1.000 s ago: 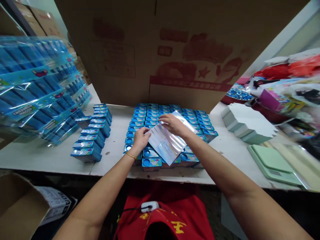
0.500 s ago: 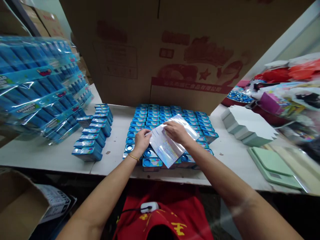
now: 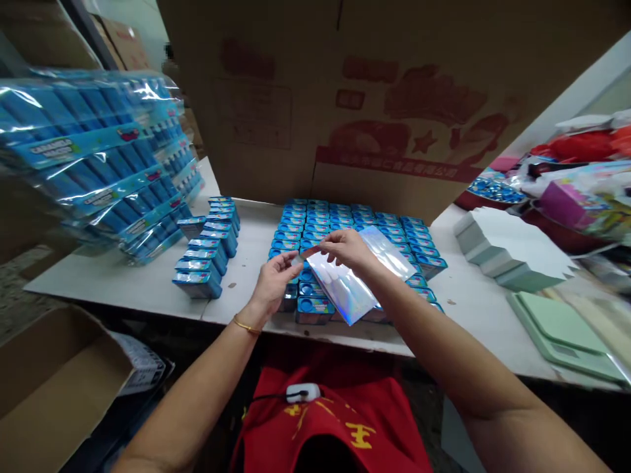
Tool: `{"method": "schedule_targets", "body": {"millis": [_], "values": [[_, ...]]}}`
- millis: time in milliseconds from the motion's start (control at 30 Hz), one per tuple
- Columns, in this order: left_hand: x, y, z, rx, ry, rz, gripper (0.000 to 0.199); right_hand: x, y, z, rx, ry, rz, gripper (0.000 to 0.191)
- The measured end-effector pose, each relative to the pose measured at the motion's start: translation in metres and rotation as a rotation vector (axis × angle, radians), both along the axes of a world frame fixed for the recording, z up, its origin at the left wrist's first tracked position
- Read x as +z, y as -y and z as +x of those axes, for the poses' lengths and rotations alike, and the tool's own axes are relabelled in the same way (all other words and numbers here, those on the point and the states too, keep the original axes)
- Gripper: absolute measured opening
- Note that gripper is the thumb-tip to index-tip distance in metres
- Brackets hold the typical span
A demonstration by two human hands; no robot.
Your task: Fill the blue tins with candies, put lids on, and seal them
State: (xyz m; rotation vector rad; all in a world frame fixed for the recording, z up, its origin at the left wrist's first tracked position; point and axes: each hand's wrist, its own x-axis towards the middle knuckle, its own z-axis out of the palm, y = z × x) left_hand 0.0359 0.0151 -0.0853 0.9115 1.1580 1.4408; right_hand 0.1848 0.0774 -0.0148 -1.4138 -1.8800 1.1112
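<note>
My right hand [image 3: 348, 251] pinches one end of a small, thin reddish-brown strip [image 3: 310, 251], perhaps a sticker. At its other end, the thumb and fingertips of my left hand [image 3: 276, 279] close on the strip, where a small pale bit shows. Below the hands, a shiny holographic sheet [image 3: 345, 292] lies slantwise across tightly packed rows of small blue boxes [image 3: 315, 309]. These boxes have round see-through windows in their tops. My right hand and wrist cover part of the sheet.
More blue boxes [image 3: 197, 279] stand in a line on the left of the white table [image 3: 251, 230]. Film-wrapped packs [image 3: 98, 157] are stacked behind them. A big carton [image 3: 384, 79] rises at the back. White card stacks [image 3: 513, 243] and a green scale [image 3: 562, 328] sit right. An open carton [image 3: 64, 368] is lower left.
Both hands have lifted off the sheet and now hold the small strip between them. The sheet stays on the boxes. The whole view has shifted, so things appear further right.
</note>
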Motion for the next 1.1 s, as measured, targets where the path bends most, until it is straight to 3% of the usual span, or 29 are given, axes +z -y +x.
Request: {"method": "schedule_targets", "body": {"millis": [133, 233, 333, 533, 767, 1000, 1100], "values": [[-0.005, 0.012, -0.039, 0.041, -0.062, -0.042, 0.042, -0.036, 0.013, -0.029, -0.056, -0.162, -0.090, 0.013], [-0.007, 0.012, -0.070, 0.034, -0.197, -0.039, 0.039, -0.062, 0.022, -0.051, -0.091, -0.094, 0.011, 0.014], [-0.012, 0.006, -0.090, 0.032, -0.337, -0.031, 0.038, -0.077, 0.031, -0.067, -0.116, 0.090, 0.170, 0.014], [-0.037, -0.004, -0.097, 0.040, -0.519, -0.038, 0.032, -0.080, 0.040, -0.076, -0.094, 0.411, 0.268, 0.018], [-0.066, -0.005, -0.087, 0.107, -0.519, -0.045, 0.032, -0.081, 0.041, -0.070, 0.001, 0.689, 0.347, 0.021], [-0.080, 0.002, -0.082, 0.183, -0.570, -0.067, 0.027, -0.080, 0.056, -0.060, 0.315, 0.832, 0.563, 0.029], [-0.073, -0.002, -0.089, 0.260, -0.715, -0.069, 0.025, -0.075, 0.055, -0.048, 0.332, 0.797, 0.581, 0.031]]}}
